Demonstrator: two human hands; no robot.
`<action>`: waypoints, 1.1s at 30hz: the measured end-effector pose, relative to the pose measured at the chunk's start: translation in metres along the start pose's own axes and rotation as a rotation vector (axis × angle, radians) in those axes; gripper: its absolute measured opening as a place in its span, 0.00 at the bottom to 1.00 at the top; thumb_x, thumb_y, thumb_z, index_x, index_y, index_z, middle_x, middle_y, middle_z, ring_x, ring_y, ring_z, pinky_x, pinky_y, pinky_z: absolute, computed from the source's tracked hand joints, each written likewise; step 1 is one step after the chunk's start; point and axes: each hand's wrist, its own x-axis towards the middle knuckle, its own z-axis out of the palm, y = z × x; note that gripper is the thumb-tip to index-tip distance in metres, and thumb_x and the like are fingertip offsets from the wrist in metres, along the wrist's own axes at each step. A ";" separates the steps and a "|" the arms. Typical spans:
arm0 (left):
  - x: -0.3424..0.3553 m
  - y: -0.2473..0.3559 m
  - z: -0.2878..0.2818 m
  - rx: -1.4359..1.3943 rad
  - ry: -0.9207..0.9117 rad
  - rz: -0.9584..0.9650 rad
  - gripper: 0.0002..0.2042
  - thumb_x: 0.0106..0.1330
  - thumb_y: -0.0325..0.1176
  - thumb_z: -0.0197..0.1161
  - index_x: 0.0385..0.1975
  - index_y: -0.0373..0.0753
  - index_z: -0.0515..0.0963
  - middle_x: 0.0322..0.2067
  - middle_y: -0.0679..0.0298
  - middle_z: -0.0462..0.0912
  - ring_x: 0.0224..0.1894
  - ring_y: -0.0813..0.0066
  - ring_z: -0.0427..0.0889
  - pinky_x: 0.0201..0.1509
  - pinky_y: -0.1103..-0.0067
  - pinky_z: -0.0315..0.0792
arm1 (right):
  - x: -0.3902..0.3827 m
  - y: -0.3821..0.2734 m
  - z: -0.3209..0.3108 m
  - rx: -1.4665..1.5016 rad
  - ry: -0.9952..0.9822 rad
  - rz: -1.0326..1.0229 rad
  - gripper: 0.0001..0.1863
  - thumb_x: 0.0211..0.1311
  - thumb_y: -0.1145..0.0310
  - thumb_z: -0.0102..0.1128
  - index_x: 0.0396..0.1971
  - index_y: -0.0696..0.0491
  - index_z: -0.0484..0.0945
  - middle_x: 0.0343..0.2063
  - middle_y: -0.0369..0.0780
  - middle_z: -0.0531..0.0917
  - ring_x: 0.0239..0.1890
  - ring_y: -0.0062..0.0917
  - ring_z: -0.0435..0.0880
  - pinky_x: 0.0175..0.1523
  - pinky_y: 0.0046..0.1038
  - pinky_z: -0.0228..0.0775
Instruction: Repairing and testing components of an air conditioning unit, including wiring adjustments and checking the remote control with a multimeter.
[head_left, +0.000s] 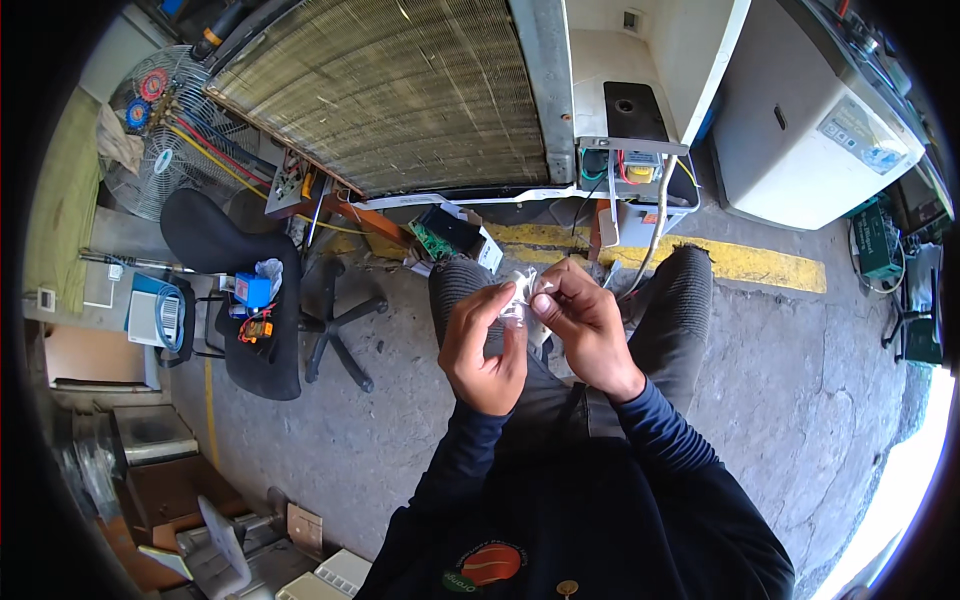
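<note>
Above my lap, both hands pinch a small clear plastic bag [519,290], crinkled and shiny. My left hand [482,348] grips its left side between thumb and fingertips. On the other side my right hand [588,325] holds the bag's edge between thumb and forefinger. Something pale seems to be in the bag, but it is too small to make out. Just past my knees stands a large finned coil panel [385,95] in a metal frame. Beside it, an open white housing [622,60] shows a wired electrical part [640,170].
An office chair [255,340] at the left carries a blue box [252,290] and an orange meter [258,328]. A box with a green circuit board [432,238] lies near my left knee. Behind the chair is a fan [175,130]; a white appliance [810,120] stands far right.
</note>
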 end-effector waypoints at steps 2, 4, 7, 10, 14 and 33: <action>-0.002 -0.001 0.003 0.053 0.027 0.027 0.23 0.57 0.15 0.65 0.55 0.33 0.83 0.51 0.54 0.87 0.50 0.57 0.87 0.56 0.69 0.81 | 0.001 0.003 0.001 0.012 -0.013 0.001 0.03 0.71 0.81 0.63 0.40 0.59 0.82 0.37 0.34 0.73 0.34 0.19 0.67 0.40 0.20 0.60; -0.003 -0.002 0.005 0.104 0.053 0.054 0.23 0.57 0.15 0.65 0.55 0.33 0.83 0.51 0.54 0.87 0.50 0.57 0.87 0.55 0.69 0.81 | 0.001 0.005 0.003 0.023 -0.025 0.002 0.02 0.72 0.81 0.62 0.39 0.59 0.81 0.37 0.34 0.73 0.33 0.19 0.66 0.39 0.20 0.59; -0.002 -0.002 0.005 0.083 0.049 0.033 0.23 0.57 0.15 0.65 0.56 0.33 0.82 0.51 0.54 0.86 0.49 0.57 0.87 0.55 0.69 0.81 | 0.003 0.002 0.004 0.011 -0.017 -0.012 0.01 0.72 0.81 0.62 0.38 0.59 0.81 0.37 0.34 0.74 0.33 0.19 0.66 0.39 0.20 0.59; 0.000 -0.003 0.004 0.060 0.045 0.014 0.24 0.57 0.14 0.65 0.56 0.33 0.82 0.52 0.54 0.86 0.49 0.57 0.87 0.55 0.69 0.81 | 0.004 -0.003 0.005 -0.002 -0.008 -0.028 0.01 0.72 0.80 0.63 0.38 0.59 0.81 0.36 0.34 0.74 0.32 0.19 0.67 0.39 0.21 0.60; 0.000 -0.006 0.002 0.026 0.032 -0.045 0.24 0.56 0.13 0.64 0.56 0.33 0.82 0.51 0.54 0.86 0.49 0.57 0.87 0.55 0.70 0.81 | 0.003 -0.006 0.010 -0.051 0.044 -0.057 0.02 0.72 0.80 0.63 0.36 0.60 0.80 0.35 0.34 0.75 0.31 0.19 0.68 0.38 0.22 0.62; -0.019 -0.029 0.001 0.146 -0.008 -0.070 0.28 0.58 0.13 0.60 0.63 0.34 0.76 0.52 0.50 0.84 0.47 0.52 0.86 0.50 0.67 0.80 | 0.007 0.025 0.010 -0.108 -0.069 0.059 0.04 0.74 0.79 0.61 0.35 0.61 0.80 0.33 0.38 0.77 0.28 0.22 0.72 0.36 0.24 0.65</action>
